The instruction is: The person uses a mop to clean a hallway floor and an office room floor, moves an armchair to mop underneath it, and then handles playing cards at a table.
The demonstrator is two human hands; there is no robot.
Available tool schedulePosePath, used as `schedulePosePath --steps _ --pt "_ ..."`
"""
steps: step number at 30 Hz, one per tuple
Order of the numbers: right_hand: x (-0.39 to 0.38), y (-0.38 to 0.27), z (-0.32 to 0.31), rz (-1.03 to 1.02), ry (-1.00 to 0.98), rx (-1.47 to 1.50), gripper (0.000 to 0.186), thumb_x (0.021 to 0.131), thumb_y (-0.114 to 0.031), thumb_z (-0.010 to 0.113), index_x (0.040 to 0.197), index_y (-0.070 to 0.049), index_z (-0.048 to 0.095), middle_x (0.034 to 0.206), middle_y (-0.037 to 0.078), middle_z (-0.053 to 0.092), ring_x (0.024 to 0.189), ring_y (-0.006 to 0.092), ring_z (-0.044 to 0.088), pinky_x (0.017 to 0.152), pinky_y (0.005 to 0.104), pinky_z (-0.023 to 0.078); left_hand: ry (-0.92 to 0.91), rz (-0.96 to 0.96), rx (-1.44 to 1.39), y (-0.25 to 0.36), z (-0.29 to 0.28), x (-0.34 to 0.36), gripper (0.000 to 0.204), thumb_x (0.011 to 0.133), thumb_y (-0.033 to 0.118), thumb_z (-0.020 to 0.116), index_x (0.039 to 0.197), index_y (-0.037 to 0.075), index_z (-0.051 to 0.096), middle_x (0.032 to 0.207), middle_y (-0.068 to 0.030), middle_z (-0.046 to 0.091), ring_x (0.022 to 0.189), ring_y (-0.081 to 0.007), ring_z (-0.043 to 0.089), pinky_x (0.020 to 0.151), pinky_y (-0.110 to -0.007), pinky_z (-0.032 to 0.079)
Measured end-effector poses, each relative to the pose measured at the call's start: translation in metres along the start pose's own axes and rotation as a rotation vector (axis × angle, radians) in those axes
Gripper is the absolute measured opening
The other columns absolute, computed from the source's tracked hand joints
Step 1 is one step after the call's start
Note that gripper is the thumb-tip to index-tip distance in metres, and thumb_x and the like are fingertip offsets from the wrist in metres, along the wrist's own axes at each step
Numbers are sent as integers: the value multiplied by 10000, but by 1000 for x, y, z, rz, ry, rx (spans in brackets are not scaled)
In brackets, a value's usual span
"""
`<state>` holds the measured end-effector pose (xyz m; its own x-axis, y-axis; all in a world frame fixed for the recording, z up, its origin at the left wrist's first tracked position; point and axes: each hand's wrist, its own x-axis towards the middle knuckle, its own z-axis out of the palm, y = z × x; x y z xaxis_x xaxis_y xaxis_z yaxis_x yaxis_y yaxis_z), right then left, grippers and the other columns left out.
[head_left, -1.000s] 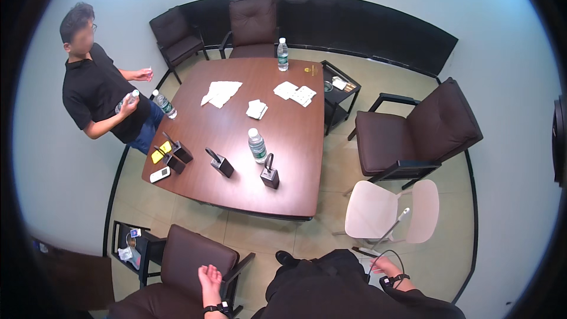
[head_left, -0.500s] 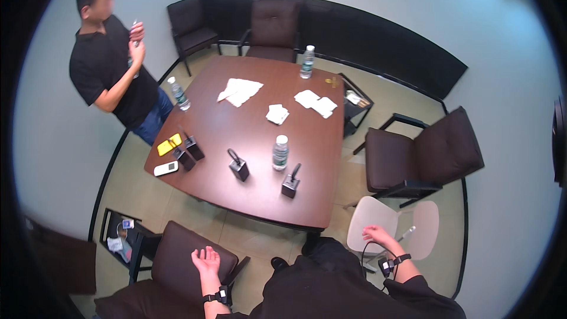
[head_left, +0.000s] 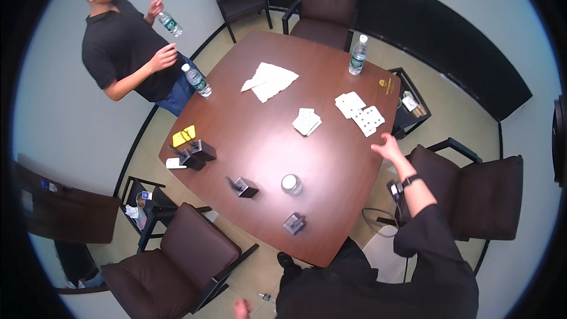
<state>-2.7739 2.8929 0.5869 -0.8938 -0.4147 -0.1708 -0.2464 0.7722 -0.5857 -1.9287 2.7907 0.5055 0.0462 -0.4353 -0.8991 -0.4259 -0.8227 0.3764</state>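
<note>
My right hand [head_left: 388, 146] reaches over the table's right edge, its fingers apart and nothing in them. Just beyond its fingertips lie two overlapping groups of white playing cards [head_left: 368, 119], face up. Another small pile of cards [head_left: 306, 121] rests nearer the table's middle. My left hand [head_left: 242, 308] shows only in part at the lower edge, small and blurred, so its fingers cannot be made out. A water bottle [head_left: 291, 185] with a white cap stands on the near half of the brown table [head_left: 254, 136].
Black box-shaped devices [head_left: 243, 188] stand along the near side, beside a yellow item [head_left: 184, 136]. White cloth or paper [head_left: 270, 81] lies farther back. Other bottles [head_left: 358, 55] stand near the edges. At the left, a person [head_left: 130, 41] holds a bottle. Brown chairs [head_left: 487, 198] surround the table.
My right hand has moved forward and up to the cards from beside the white chair. My left hand has dropped to the lower edge. The person's bottle has come into plain sight.
</note>
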Motion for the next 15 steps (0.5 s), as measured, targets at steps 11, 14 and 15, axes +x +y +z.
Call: schedulePosePath --steps 11,14,15 --pt "119 -65 15 155 -123 -394 895 599 -542 685 1305 -131 319 1330 120 244 1234 299 216 932 483 272 14 -188 299 -44 188 -194 205 852 229 473 944 51 518 868 -73 579 782 -211 559 648 -328 467" --pt "110 -59 18 78 -100 -355 800 643 -495 674 1292 -146 360 1322 104 266 1228 294 230 933 482 274 -59 -115 309 -28 219 -193 217 852 233 481 957 47 521 881 -79 579 805 -228 557 664 -338 466" --pt "110 -56 16 73 -93 -333 781 642 -489 676 1280 -147 382 1312 100 277 1224 295 234 936 477 274 -87 -79 315 -21 226 -188 222 852 234 483 962 46 522 886 -80 578 813 -234 557 669 -342 466"
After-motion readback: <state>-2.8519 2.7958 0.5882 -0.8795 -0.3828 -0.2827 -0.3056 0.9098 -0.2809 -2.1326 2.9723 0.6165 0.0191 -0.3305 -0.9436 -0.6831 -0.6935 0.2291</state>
